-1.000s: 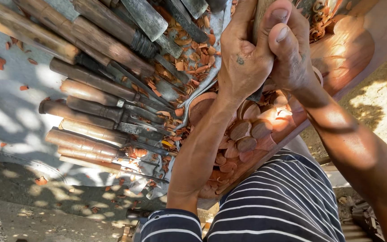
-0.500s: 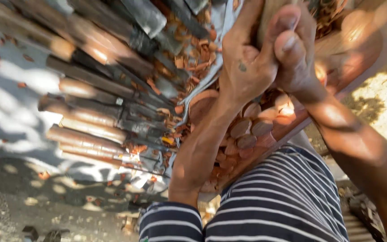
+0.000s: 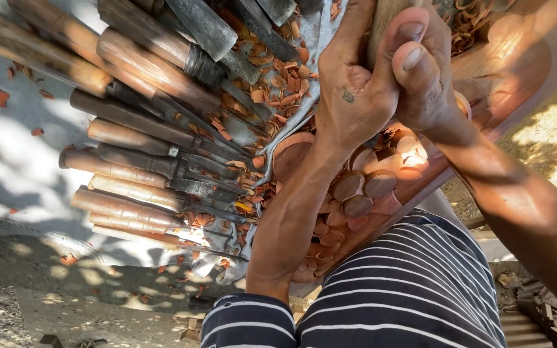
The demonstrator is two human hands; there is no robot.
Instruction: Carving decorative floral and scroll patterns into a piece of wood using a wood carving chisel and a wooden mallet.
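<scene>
Wooden tool handle (image 3: 385, 19), probably a chisel's, inside both hands' grip.

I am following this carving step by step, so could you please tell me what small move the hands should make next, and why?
Probably a short controlled push of the wooden tool handle down into the reddish carved wood panel. Both the left hand and right hand grip it over the relief, with shavings already piled beside the chisels.

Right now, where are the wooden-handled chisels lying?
In the head view, the wooden-handled chisels lie in a row on the left, beside the carved reddish wood panel, among wood chips, left of the left hand.
</scene>
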